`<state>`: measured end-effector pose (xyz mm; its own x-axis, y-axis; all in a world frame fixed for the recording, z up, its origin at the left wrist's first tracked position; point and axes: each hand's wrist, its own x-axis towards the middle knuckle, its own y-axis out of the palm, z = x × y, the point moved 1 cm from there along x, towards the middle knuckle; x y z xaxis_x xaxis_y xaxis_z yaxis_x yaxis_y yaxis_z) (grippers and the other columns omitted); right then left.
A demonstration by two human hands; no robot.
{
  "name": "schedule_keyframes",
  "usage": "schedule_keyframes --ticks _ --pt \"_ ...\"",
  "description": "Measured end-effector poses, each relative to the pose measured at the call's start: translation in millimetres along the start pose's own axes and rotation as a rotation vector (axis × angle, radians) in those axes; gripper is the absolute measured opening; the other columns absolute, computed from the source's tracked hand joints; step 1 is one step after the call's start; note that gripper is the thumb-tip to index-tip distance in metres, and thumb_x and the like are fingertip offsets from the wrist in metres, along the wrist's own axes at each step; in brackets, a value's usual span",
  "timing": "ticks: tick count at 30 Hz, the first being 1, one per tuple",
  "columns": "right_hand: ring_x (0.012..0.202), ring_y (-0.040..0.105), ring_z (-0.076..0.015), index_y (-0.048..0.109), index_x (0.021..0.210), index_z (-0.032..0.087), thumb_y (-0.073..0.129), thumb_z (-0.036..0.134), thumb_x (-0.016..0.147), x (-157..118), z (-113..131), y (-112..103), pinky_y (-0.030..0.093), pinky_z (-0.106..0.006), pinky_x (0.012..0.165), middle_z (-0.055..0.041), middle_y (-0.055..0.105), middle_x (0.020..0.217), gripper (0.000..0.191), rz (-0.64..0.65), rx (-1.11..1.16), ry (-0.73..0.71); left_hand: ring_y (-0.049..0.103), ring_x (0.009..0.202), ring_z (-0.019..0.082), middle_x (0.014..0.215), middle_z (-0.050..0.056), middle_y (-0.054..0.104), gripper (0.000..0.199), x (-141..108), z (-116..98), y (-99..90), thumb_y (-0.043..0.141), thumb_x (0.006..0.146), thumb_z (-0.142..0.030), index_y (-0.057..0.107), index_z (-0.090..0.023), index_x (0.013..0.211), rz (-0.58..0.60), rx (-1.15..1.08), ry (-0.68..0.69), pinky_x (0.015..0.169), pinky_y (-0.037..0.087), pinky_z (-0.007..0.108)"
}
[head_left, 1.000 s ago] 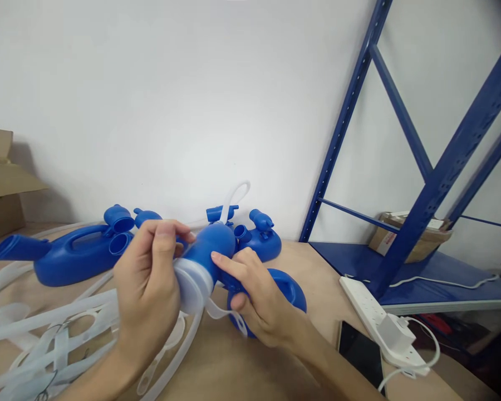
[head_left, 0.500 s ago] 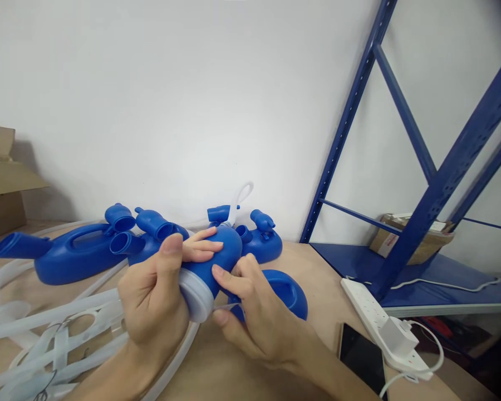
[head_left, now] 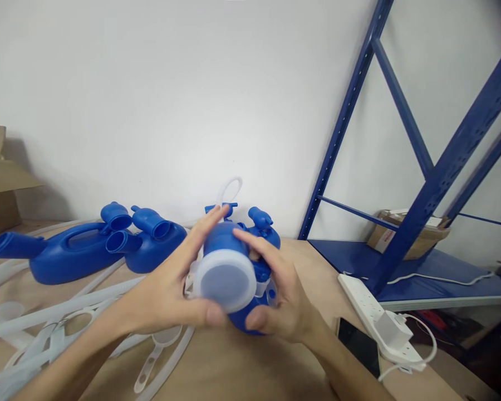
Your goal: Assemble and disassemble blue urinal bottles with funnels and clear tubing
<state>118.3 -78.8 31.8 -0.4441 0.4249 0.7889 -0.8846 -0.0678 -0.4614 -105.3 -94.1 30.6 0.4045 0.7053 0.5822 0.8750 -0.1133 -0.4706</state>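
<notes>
Between both hands is a blue plastic funnel, its wide end covered by a round, translucent white cap that faces me. My left hand curves around the left side, its thumb under the cap. On the right side, my right hand has its fingers over the blue body and its thumb lower down near the rim. A translucent strap piece shows beside the cap. Below and behind the hands is a partly hidden blue bottle.
Blue urinal bottles with handles and slanted necks stand along the wall. Translucent hoses and a loose cap with strap lie at left. A phone, a power strip, a blue rack and a carton flank them.
The funnel has turned so its cap faces me. My right hand has moved from pinching the strap to holding the funnel's right side, and my left hand now cups its left.
</notes>
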Motion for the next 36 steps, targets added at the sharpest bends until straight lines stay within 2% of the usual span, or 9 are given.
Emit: schedule_keyframes --ticks 4,10,12,16,18,22,26,29,36 --pt "0.082 0.059 -0.0209 0.060 0.138 0.020 0.060 0.068 0.092 1.0 -3.0 7.0 0.054 -0.040 0.079 -0.0064 0.066 0.098 0.067 0.006 -0.050 -0.100 0.012 0.156 0.053 0.174 0.010 0.014 0.114 1.6 15.1 0.5 0.064 0.062 -0.094 0.042 -0.036 0.157 0.113 -0.064 0.017 0.120 0.022 0.074" --pt "0.077 0.055 -0.0191 0.058 0.141 0.022 0.056 0.064 0.095 -1.4 -17.1 20.8 0.051 -0.037 0.074 -0.0033 0.059 0.091 0.062 -0.062 -0.042 -0.249 0.033 0.147 0.046 0.145 0.014 0.050 0.079 4.8 16.8 21.8 0.061 0.078 -0.083 0.057 -0.027 0.134 -0.107 -0.086 0.203 0.121 0.029 0.065" --pt "0.074 0.054 -0.0185 0.057 0.143 0.024 0.053 0.063 0.097 -2.2 -16.8 24.6 0.051 -0.037 0.071 -0.0024 0.058 0.089 0.061 -0.074 -0.029 -0.288 0.041 0.139 0.044 0.135 0.014 0.054 0.072 3.4 12.1 27.9 0.060 0.080 -0.078 0.059 -0.026 0.129 -0.176 -0.075 0.271 0.115 0.038 0.062" --pt "0.070 0.052 -0.0181 0.056 0.144 0.027 0.052 0.061 0.096 -2.2 -13.4 28.0 0.049 -0.037 0.068 -0.0023 0.058 0.089 0.059 -0.105 -0.010 -0.342 0.044 0.135 0.041 0.129 0.013 0.055 0.061 0.8 1.9 28.2 0.059 0.084 -0.071 0.059 -0.028 0.127 -0.169 -0.032 0.288 0.107 0.045 0.057" --pt "0.073 0.055 -0.0191 0.055 0.143 0.026 0.053 0.061 0.095 -1.2 -12.6 25.4 0.051 -0.039 0.072 -0.0033 0.061 0.093 0.059 -0.084 0.000 -0.329 0.044 0.135 0.041 0.130 0.013 0.056 0.061 1.3 -0.7 24.4 0.059 0.084 -0.072 0.059 -0.028 0.126 -0.153 -0.012 0.284 0.106 0.046 0.057" --pt "0.099 0.062 -0.0252 0.054 0.141 0.027 0.063 0.064 0.088 1.5 -11.9 9.2 0.050 -0.052 0.102 -0.0069 0.064 0.115 0.065 0.070 -0.028 -0.187 0.042 0.137 0.042 0.131 0.014 0.055 0.063 3.5 -2.2 17.9 0.062 0.082 -0.070 0.059 -0.027 0.128 -0.161 0.068 0.310 0.110 0.042 0.059" --pt "0.146 0.041 -0.0372 0.027 0.161 0.029 0.084 0.074 0.065 0.7 -16.1 -6.0 0.046 -0.055 0.112 -0.0161 0.035 0.160 0.120 0.213 0.098 0.178 0.042 0.140 0.043 0.147 0.015 0.043 0.065 3.0 -5.0 17.2 0.062 0.083 -0.065 0.055 -0.028 0.136 -0.156 0.089 0.314 0.111 0.043 0.058" --pt "0.155 0.031 -0.0385 0.016 0.166 0.029 0.084 0.077 0.062 -3.0 -22.2 -2.5 0.039 -0.057 0.120 -0.0164 0.025 0.170 0.134 0.314 0.256 0.254 0.043 0.139 0.042 0.152 0.014 0.038 0.066 1.4 -5.2 20.5 0.071 0.077 -0.050 0.054 -0.029 0.137 -0.119 0.180 0.327 0.112 0.042 0.058" --pt "0.148 0.042 -0.0405 0.045 0.156 0.019 0.075 0.086 0.063 -9.4 -26.4 19.7 0.034 -0.058 0.124 -0.0182 0.047 0.158 0.119 0.053 0.223 0.174 0.047 0.134 0.042 0.152 0.015 0.036 0.064 -2.2 7.5 28.3 0.066 0.080 -0.054 0.055 -0.028 0.137 -0.133 0.166 0.347 0.106 0.046 0.059"
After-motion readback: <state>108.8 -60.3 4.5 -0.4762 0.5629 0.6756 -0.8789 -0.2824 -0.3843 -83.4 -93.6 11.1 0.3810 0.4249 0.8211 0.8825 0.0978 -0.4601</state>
